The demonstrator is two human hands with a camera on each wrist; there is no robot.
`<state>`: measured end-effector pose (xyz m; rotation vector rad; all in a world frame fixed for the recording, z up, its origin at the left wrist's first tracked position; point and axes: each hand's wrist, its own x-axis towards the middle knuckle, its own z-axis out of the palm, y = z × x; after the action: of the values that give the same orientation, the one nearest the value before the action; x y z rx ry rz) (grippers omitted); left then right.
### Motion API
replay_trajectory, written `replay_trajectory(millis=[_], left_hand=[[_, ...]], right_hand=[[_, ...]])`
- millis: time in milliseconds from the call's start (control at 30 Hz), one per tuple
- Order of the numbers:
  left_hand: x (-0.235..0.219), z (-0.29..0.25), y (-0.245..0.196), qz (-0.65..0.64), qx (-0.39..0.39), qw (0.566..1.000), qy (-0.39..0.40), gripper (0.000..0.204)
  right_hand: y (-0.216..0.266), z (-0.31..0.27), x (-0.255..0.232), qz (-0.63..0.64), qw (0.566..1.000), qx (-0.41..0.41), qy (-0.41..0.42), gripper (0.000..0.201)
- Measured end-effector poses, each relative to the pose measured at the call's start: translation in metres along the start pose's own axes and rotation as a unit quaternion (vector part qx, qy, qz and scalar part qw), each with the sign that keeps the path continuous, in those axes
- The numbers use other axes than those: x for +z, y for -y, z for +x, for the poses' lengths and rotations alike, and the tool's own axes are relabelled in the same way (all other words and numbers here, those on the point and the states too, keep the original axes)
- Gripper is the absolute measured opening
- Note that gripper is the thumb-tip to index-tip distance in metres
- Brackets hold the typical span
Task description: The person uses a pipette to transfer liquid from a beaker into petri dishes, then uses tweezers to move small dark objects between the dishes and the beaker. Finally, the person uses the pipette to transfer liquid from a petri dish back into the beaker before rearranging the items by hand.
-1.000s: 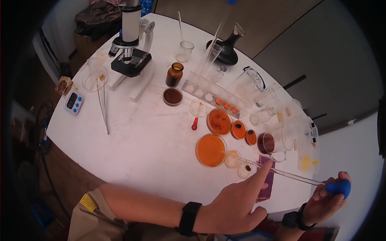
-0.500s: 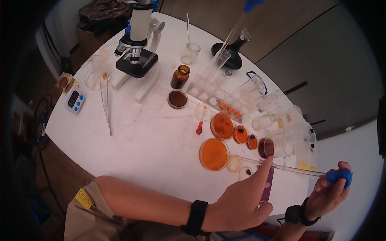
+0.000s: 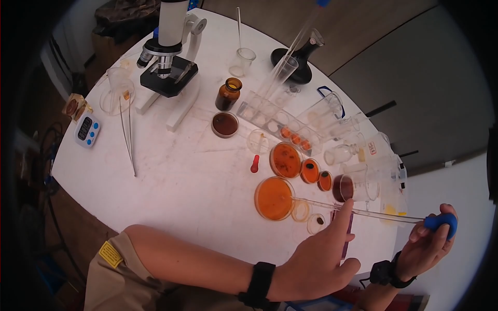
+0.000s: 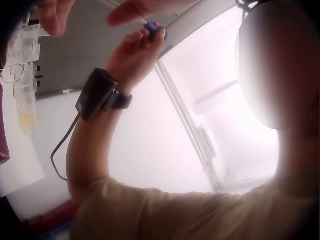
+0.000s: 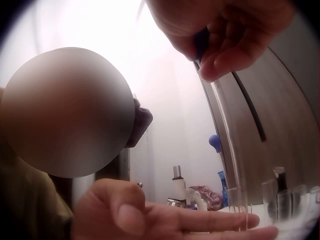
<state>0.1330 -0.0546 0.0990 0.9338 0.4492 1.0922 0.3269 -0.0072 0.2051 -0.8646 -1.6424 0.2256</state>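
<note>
My right hand (image 3: 423, 254) grips the blue rubber bulb (image 3: 442, 226) of a long glass pipette (image 3: 384, 213) at the right of the head view. The glass tube runs leftward, its tip at the right rim of a large petri dish of orange liquid (image 3: 273, 198). Under the tube, my left hand (image 3: 316, 259) has its index finger stretched out, the fingertip right at the glass. In the right wrist view, straight fingers (image 5: 210, 219) of the left hand overlap the lower part of the tube. Small dishes (image 3: 301, 211) lie below the tube near its tip.
Several orange dishes (image 3: 285, 159) and a beaker of dark red liquid (image 3: 343, 187) stand beyond the tube. A red-bulbed dropper (image 3: 254, 164), a test tube rack (image 3: 275, 124) and a brown bottle (image 3: 228, 94) are farther back. At left are a microscope (image 3: 168, 75), tweezers (image 3: 129, 140) and a timer (image 3: 86, 129).
The bulb end of the pipette and my right hand have risen a little, so the tube lies flatter. Its tip stays by the orange dish. The head view has shifted slightly.
</note>
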Motion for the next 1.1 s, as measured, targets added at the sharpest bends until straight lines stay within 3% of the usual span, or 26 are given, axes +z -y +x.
replay_trajectory(millis=[100,567,967,1100], left_hand=[[0.000,0.001,0.001,-0.012,0.000,1.000,0.001,0.091],[-0.002,0.006,0.005,0.034,0.053,0.997,-0.035,0.092],[-0.004,0.008,0.005,0.031,0.038,0.998,-0.033,0.094],[-0.004,0.008,0.006,0.034,0.033,0.998,-0.033,0.094]], right_hand=[[-0.002,0.001,-0.004,0.009,1.000,0.005,0.028,0.040],[-0.006,0.010,0.007,0.009,1.000,-0.022,0.005,0.031],[-0.013,0.017,0.005,0.006,0.998,-0.023,0.052,0.032],[-0.011,0.017,0.011,-0.012,0.999,-0.016,0.028,0.032]])
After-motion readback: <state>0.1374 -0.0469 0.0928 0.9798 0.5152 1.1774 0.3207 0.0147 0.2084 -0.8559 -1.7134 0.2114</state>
